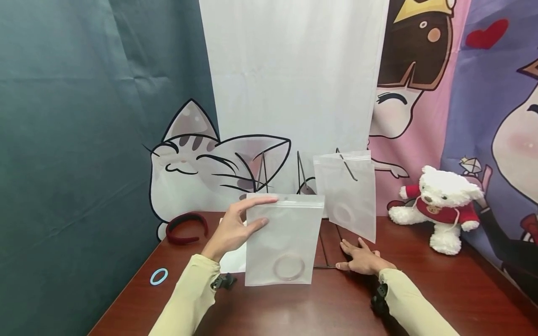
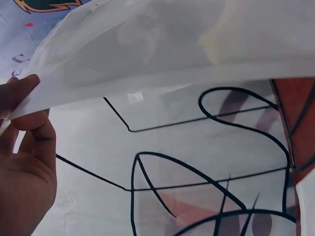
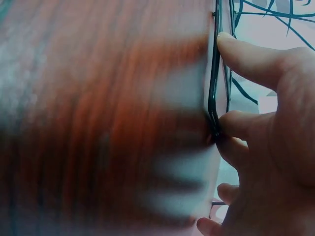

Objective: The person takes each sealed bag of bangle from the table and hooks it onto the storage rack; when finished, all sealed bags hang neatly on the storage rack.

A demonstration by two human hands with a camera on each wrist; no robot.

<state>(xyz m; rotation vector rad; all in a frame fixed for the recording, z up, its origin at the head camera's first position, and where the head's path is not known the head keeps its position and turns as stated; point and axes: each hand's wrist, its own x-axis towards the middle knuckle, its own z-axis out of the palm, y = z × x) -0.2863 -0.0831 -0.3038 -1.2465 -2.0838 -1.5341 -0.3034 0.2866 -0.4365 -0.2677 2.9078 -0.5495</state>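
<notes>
A frosted zip bag (image 1: 281, 238) with a ring-shaped item near its bottom hangs upright from the left hand (image 1: 235, 228), which pinches its upper left edge. In the left wrist view the thumb and fingers of the hand (image 2: 29, 162) grip a corner of the bag (image 2: 172, 44). The right hand (image 1: 363, 260) lies low at the base of a black wire rack (image 1: 323, 267); in the right wrist view its fingertips touch the dark wire (image 3: 214, 83). A second frosted bag (image 1: 346, 196) with a round item hangs on the rack's right hook.
A dark red headband (image 1: 187, 240) and a light blue ring (image 1: 159, 276) lie at the left of the brown table (image 1: 328, 308). Behind the held bag is a white sheet (image 1: 233, 259). At the right sits a white teddy bear (image 1: 446, 238) in red. Printed curtains hang behind.
</notes>
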